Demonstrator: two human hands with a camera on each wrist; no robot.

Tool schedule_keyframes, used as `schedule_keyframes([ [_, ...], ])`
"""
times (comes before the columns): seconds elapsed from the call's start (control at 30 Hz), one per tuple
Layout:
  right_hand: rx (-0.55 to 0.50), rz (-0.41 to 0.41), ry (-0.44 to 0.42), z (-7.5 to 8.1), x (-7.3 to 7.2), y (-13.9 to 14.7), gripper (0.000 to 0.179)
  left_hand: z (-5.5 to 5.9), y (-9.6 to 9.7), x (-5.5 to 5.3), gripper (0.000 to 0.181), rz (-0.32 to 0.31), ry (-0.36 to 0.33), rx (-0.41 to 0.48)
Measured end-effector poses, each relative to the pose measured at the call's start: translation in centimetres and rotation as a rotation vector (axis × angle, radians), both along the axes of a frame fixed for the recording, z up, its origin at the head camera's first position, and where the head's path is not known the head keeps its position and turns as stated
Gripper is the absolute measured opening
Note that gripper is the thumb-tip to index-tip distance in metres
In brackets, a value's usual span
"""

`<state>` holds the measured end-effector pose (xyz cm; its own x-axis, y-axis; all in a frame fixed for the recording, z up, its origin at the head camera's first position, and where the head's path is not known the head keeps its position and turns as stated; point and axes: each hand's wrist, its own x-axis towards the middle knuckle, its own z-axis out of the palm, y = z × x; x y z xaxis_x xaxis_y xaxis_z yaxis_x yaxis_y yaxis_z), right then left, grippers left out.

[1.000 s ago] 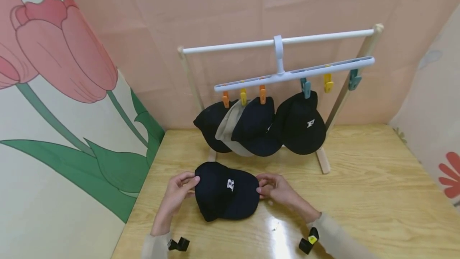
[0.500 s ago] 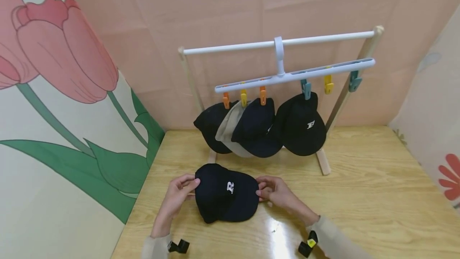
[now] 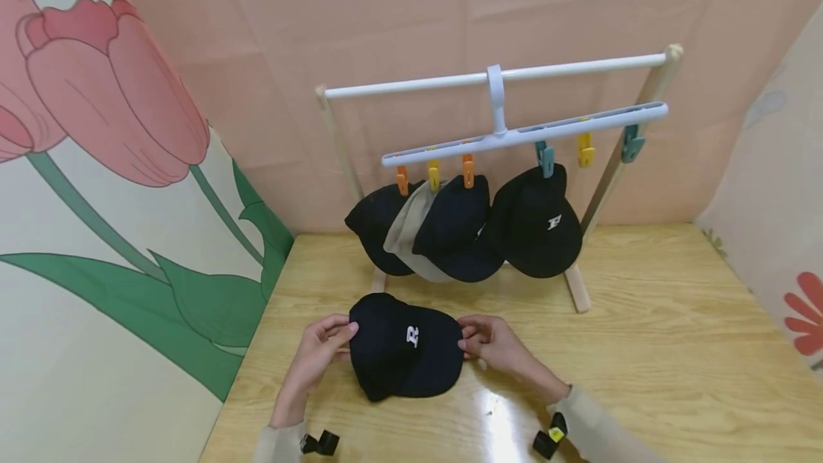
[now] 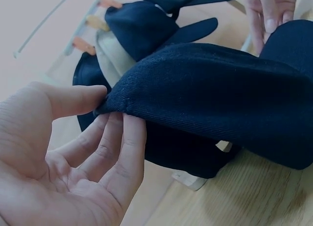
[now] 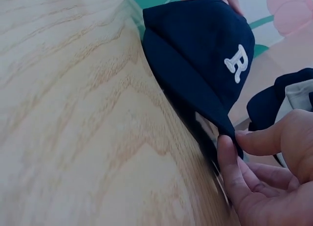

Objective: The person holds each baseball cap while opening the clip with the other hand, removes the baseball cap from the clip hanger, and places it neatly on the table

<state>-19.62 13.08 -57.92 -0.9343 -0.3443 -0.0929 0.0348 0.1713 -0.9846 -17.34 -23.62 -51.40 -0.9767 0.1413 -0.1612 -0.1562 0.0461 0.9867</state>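
Observation:
A dark navy baseball cap (image 3: 386, 349) with a white letter R on its front is held at the front of the table, brim to the right. My left hand (image 3: 316, 352) pinches the back edge of its crown, thumb on top and fingers beneath, as the left wrist view confirms. At the other end my right hand (image 3: 498, 341) pinches the brim's edge between thumb and fingers. In the right wrist view the brim (image 5: 190, 84) tilts close over the wood; whether it touches is unclear.
Behind, a white-barred rack (image 3: 418, 84) carries a pale blue clip hanger (image 3: 450, 150). Several caps hang from its clips: dark ones, a beige one (image 3: 408, 231) and a black one (image 3: 536, 227). A yellow clip (image 3: 585, 151) and a teal clip (image 3: 633, 143) at the right hold nothing.
The camera view shifts very slightly. Both hands keep their pinch on the cap, which stays in nearly the same place.

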Motion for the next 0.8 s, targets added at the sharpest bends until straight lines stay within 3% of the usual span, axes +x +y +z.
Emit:
schedule_keyframes([
  [0.43, 0.055, 0.008, 0.02, -0.1, 0.1, 0.4, 0.039, -0.4, -0.3, 0.1, 0.038, -0.055, -0.034, -0.015],
  [0.8, 0.039, 0.002, 0.016, -0.1, 0.2, 0.5, 0.034, -0.1, -1.2, 0.0, 0.042, -0.139, -0.006, -0.048],
])
